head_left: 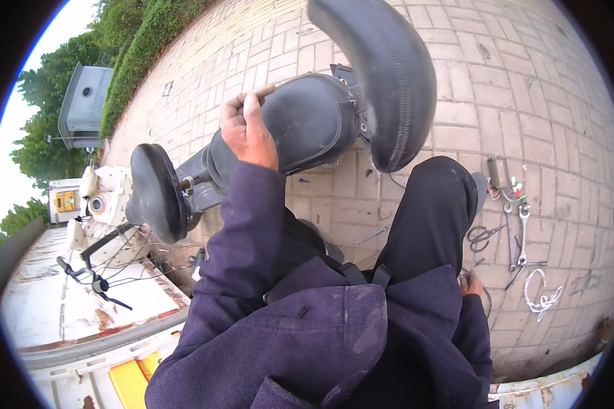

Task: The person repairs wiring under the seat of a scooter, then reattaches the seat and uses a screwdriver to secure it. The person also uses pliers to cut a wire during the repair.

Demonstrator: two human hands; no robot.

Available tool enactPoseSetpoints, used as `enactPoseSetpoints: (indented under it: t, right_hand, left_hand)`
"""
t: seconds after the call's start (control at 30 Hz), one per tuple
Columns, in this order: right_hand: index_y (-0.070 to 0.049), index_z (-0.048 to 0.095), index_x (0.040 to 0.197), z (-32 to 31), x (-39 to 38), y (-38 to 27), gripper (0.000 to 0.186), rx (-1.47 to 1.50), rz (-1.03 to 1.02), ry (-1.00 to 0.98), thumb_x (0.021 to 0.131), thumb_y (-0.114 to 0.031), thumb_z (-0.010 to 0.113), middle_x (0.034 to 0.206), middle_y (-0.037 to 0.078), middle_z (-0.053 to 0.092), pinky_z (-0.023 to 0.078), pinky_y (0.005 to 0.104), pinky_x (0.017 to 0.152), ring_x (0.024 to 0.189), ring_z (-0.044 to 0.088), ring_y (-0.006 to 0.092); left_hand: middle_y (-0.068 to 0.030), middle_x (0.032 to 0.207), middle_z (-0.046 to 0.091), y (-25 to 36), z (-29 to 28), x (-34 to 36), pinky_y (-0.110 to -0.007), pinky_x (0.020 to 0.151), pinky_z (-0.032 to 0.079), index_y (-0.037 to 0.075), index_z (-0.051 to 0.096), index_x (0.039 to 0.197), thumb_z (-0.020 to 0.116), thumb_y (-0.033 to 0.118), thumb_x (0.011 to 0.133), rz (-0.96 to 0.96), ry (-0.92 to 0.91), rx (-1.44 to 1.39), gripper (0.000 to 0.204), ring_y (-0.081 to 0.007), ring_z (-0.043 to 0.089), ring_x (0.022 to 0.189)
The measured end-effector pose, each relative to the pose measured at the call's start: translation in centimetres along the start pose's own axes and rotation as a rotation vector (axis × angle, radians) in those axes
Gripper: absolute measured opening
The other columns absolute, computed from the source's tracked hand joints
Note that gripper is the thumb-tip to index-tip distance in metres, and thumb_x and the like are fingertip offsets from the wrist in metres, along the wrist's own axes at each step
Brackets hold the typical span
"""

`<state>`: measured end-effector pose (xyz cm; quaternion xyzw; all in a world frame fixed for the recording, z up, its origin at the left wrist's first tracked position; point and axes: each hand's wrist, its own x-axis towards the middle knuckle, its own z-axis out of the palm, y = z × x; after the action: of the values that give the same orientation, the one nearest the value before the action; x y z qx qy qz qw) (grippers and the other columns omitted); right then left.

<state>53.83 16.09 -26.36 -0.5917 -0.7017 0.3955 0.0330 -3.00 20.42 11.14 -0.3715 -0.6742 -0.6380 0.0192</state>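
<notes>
An electric bike lies across the ground in front of me. It has a small black saddle (155, 194), a long black rear seat (307, 123) and a curved black backrest (406, 88). My left hand (247, 129) is against the near left side of the rear seat, fingers curled and thumb pressed toward them. Whatever may be between those fingertips is too small to make out. Low beside my right knee is my right hand (470, 283), its fingers mostly hidden by the trouser leg. A thin dark cable (488, 300) runs close by it.
On the brick paving at right lie scissors (483, 237), wrenches (524, 228), a grey box with coloured wires (499, 172) and a white cord (542, 298). A black handlebar (99, 283) juts out at left, over a rusty white metal bed (54, 307). Behind stand a grey booth (87, 102) and a hedge (140, 58).
</notes>
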Motion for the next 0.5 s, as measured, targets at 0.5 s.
enactPoseSetpoints:
  t: [0.5]
  right_hand:
    - [-0.004,0.068,0.090,-27.1,-3.2,-36.7,0.009,0.175,-0.858,0.304,0.087,-0.009,0.074,0.079,0.011,0.070,0.054,0.0321,0.064,0.071,0.071,0.0226]
  left_hand:
    - [-0.0135,0.099,0.069,6.1,-1.1,-13.6,-0.034,0.091,0.047,0.003,0.053,0.099,0.049,0.019,0.104,-0.440,-0.427,-0.570,0.017,-0.0181,0.063,0.095]
